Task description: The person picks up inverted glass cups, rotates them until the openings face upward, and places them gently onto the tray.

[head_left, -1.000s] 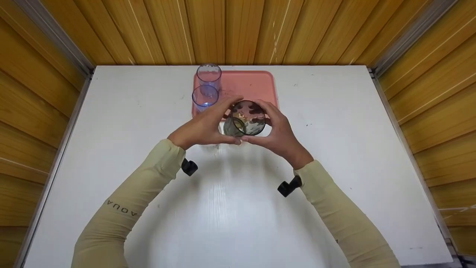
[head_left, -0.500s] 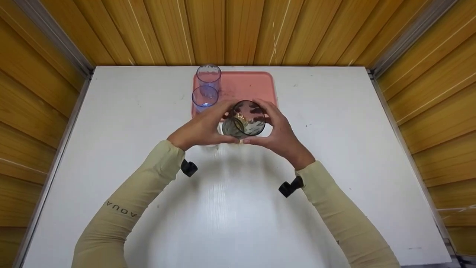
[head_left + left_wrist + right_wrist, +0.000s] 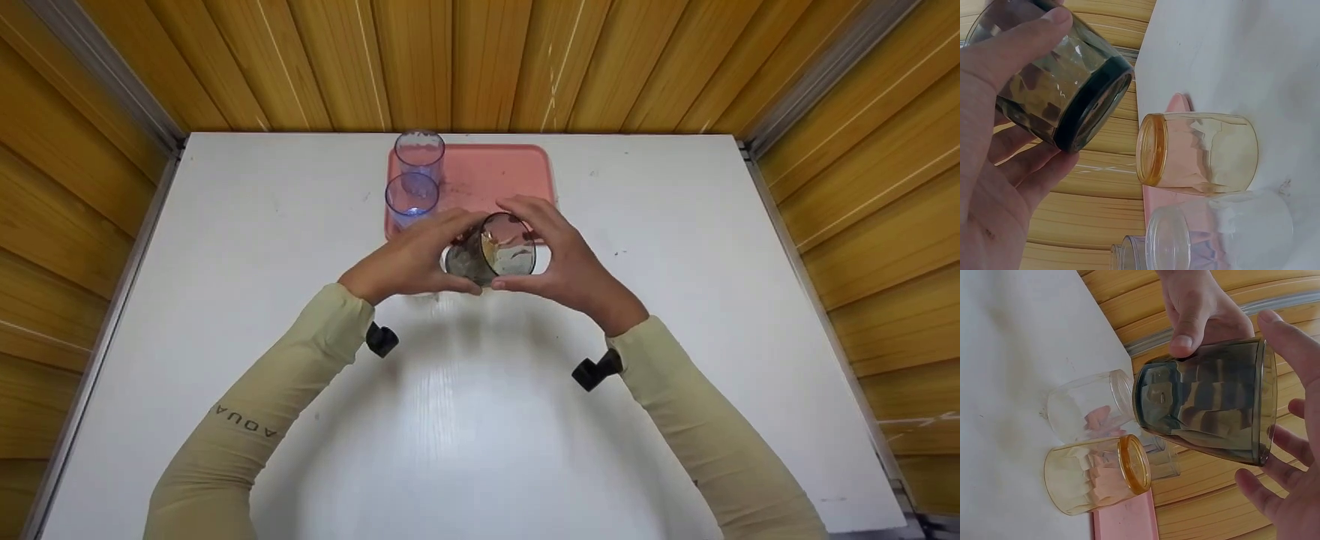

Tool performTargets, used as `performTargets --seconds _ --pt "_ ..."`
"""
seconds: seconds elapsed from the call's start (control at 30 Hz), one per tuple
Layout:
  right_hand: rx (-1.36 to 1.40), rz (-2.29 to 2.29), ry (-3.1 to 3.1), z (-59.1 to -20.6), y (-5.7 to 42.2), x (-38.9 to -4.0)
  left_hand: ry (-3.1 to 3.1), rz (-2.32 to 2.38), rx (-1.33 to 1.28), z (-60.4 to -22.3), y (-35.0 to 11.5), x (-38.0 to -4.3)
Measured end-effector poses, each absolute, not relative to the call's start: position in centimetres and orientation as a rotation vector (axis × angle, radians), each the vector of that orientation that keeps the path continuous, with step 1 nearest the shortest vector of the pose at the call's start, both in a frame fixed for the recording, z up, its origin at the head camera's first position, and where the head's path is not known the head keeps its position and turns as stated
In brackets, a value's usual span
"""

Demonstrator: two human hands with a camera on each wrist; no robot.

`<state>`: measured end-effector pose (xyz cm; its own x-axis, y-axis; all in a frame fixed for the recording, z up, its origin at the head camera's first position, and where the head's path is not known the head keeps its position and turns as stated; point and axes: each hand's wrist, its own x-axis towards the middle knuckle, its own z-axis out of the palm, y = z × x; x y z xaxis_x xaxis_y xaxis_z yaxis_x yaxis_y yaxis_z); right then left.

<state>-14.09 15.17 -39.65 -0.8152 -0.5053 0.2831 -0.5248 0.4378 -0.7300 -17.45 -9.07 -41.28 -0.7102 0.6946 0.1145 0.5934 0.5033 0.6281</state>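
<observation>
White table (image 3: 480, 435), pink tray (image 3: 499, 171) near far edge, upturned amber cup (image 3: 1230, 149), upturned clear cup (image 3: 1247, 230) beside it

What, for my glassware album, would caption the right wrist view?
Left hand holding a dark glass, right hand curved around it, near upside-down amber glass and clear glass.

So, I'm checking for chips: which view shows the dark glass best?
The right wrist view: the dark glass shows side-on, base to rim, mostly uncovered. Left wrist shows its base, side partly covered; head looks into its mouth.
</observation>
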Motion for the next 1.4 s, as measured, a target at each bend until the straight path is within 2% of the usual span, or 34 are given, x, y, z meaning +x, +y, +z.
performTargets --seconds 0.67,1.07,1.4 --pt "1.03 1.153 -2.801 -38.6 15.1 -13.8 2.58 0.949 1.158 -41.4 -8.9 -17.6" --pt "1.004 1.072 -2.808 -38.6 15.9 -14.3 2.636 0.786 1.049 -41.3 -9.8 -17.8" --pt "0.984 1.043 -2.827 -38.2 16.9 -14.6 2.736 0.67 1.161 -41.7 -10.8 -18.1"
